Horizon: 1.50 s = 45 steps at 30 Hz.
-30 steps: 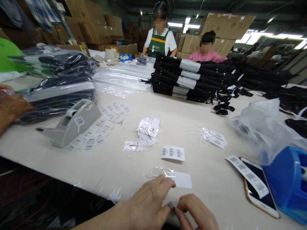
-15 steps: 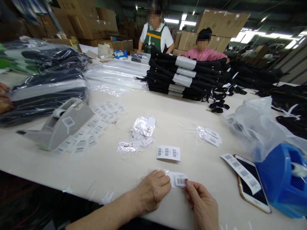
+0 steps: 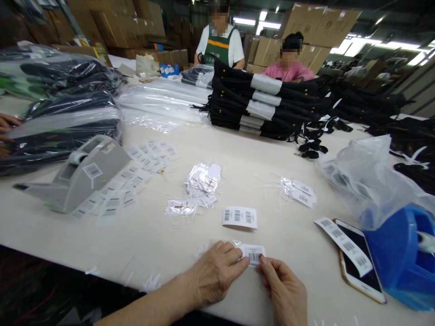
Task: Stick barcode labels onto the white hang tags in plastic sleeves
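As both hands [image 3: 249, 276] pinch barcode tag [image 3: 254, 254]

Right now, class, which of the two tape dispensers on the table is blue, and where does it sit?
The blue plastic tape dispenser at the far right, beside the white-edged smartphone; the other dispenser is grey, on the left.

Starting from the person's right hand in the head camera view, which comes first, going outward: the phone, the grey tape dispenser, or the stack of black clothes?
From the right hand:
1. Phone, just to its right on the table.
2. Grey tape dispenser, far off to the left.
3. Stack of black clothes, across the table, in front of two other people.
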Tool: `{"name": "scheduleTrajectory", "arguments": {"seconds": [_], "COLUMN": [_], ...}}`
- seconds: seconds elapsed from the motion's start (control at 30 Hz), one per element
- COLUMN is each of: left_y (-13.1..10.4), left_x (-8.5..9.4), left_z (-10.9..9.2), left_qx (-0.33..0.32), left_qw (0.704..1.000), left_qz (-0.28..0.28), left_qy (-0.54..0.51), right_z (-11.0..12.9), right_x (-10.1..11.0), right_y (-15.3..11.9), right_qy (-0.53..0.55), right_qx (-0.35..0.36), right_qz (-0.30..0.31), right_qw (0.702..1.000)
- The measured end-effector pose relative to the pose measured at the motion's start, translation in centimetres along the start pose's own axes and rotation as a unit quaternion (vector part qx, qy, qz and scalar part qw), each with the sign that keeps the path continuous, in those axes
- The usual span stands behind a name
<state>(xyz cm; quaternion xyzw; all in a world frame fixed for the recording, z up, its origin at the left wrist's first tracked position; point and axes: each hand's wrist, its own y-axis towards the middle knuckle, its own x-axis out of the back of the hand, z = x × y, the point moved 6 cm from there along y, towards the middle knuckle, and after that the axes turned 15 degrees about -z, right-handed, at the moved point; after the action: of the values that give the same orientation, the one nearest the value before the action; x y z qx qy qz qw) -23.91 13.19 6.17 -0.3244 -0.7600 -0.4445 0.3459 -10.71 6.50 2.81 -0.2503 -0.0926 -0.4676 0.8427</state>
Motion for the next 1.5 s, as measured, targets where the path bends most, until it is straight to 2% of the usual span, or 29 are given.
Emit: {"name": "scheduleTrajectory", "arguments": {"seconds": [0.2, 0.5, 0.77, 1.13, 1.37, 1.5], "left_y": [-0.1, -0.1, -0.1, -0.3, -0.1, 0.1], "left_x": [-0.1, 0.1, -0.1, -0.4, -0.3, -0.2], "left_z": [0.0, 0.0, -0.1, 0.1, 0.0, -0.3], "left_qx": [0.005, -0.005, -0.001, 0.003, -0.009, -0.019], "left_qw": [1.0, 1.0, 1.0, 1.0, 1.0, 0.998], "left_qz": [0.009, -0.012, 0.0, 0.011, 0.007, 0.009], "left_qy": [-0.005, -0.001, 0.003, 0.007, 0.028, 0.052], "right_z": [0.1, 0.1, 0.1, 0.3, 1.0, 1.3], "right_x": [-0.1, -0.1, -0.1, -0.2, -0.2, -0.3], "right_y": [-0.1, 0.0, 0.0, -0.1, -0.2, -0.2], "right_qy": [0.003, -0.012, -0.024, -0.085, -0.106, -0.155], "right_qx": [0.014, 0.033, 0.042, 0.087, 0.13, 0.203], "right_qz": [0.002, -0.005, -0.014, -0.024, -0.036, -0.04], "right_qw": [1.0, 0.999, 0.999, 0.992, 0.985, 0.966]}}
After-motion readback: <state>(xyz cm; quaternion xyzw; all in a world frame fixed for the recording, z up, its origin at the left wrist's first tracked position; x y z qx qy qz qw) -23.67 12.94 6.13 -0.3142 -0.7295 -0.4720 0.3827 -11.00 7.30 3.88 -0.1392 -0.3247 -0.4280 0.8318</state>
